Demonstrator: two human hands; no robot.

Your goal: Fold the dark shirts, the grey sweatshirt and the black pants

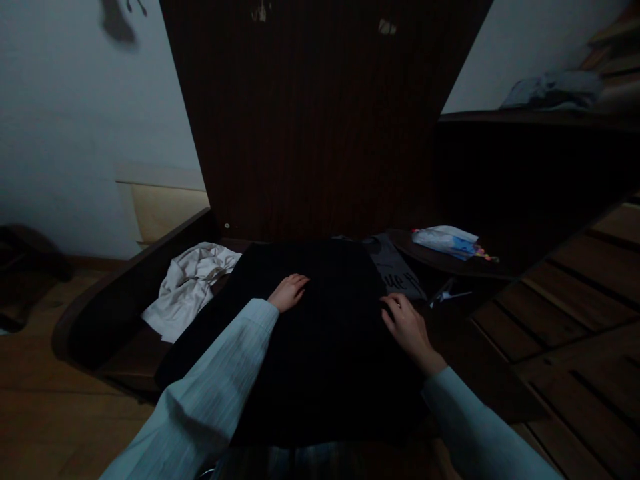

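A black garment (325, 347) lies spread over a dark wooden surface in front of me, its details lost in the dim light. My left hand (290, 292) rests on its upper middle, open, fingers stretched out and palm down. Near the garment's right edge is my right hand (406, 323), fingers apart and slightly bent; I cannot tell whether they press on the cloth. Partly covered by the black garment, a grey shirt with dark lettering (400, 270) shows just beyond my right hand. A crumpled white cloth (193, 287) lies to the left.
A tall dark wooden panel (310, 120) rises behind. At the right a small shelf (500, 268) carries a blue-and-white packet (445, 240), with a pale thin object (450, 293) below. The surface has a curved raised side (75, 337) at left. Wooden slats (575, 333) stand at far right.
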